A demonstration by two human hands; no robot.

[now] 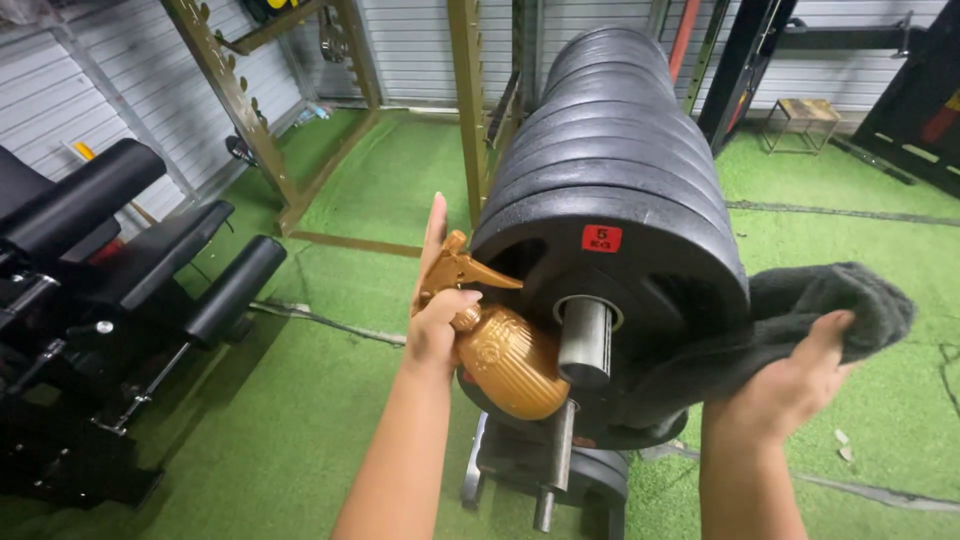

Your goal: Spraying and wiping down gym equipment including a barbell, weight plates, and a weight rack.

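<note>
My left hand [434, 318] grips a gold spray bottle [500, 345] by its neck, index finger stretched upward, nozzle pointing at the stack of black weight plates [610, 170]. The plates sit on a horizontal steel peg [585, 340] of a storage rack; the front plate carries a small red label. My right hand [795, 385] holds a dark grey cloth [830, 300] pressed against the lower right edge of the front plate.
A black padded gym machine [110, 260] stands at the left. An olive metal rack frame [240, 110] rises behind it. Green artificial turf [330, 380] covers the floor. A small metal stool [800, 118] sits at the back right. More plates [590, 470] hang lower down.
</note>
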